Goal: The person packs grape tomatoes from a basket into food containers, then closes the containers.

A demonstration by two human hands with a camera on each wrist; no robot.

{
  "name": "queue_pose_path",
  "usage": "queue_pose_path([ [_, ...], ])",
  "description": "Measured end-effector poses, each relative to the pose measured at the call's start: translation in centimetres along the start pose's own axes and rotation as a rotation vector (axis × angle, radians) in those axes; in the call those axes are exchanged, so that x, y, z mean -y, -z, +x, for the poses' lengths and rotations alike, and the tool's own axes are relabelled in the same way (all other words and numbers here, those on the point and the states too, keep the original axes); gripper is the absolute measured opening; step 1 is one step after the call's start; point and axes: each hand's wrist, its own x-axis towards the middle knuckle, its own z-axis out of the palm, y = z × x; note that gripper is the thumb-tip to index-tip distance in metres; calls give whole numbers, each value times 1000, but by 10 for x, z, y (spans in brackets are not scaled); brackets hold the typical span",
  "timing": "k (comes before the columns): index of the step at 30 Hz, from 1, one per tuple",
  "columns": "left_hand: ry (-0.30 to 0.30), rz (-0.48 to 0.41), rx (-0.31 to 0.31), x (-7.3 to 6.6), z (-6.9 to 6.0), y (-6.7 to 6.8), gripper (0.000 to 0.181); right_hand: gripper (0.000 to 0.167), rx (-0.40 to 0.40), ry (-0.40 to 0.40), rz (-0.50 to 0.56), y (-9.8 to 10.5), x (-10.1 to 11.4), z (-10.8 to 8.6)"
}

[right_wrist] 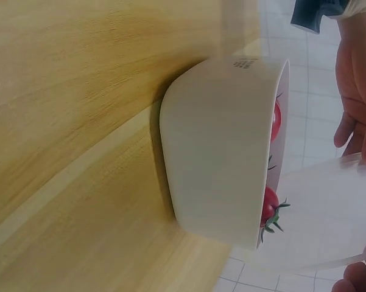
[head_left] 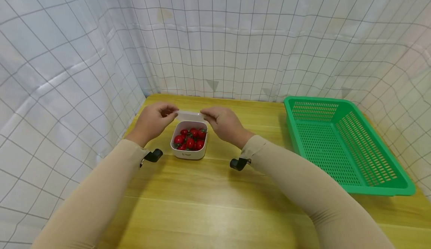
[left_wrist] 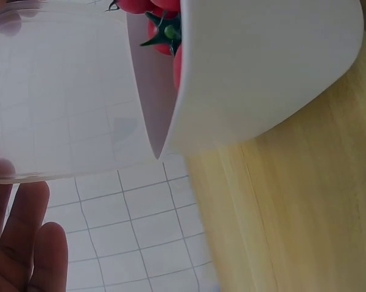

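Note:
A white square container full of small red tomatoes with green stems stands on the table. Over its back edge a translucent lid is held tilted up. My left hand pinches the lid's left corner between thumb and fingers. At the opposite corner, my right hand pinches it too. In the left wrist view the lid stands by the container's rim, with fingers at its edge. The right wrist view shows the container's side and the lid beyond the tomatoes.
A green plastic basket with slotted walls stands on the right of the wooden table. White grid-patterned curtains hang behind and beside the table. A small dark camera is strapped at each wrist.

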Motion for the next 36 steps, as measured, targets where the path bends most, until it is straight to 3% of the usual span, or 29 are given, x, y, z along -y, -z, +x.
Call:
queue_pose_path([
  [18,-11,-23,40,3,-6,2,18,27,9,14,28,-2,2,-7],
  [36,14,-46,156,8,-16,8,25,27,92,-12,52,-5,5,-15],
])
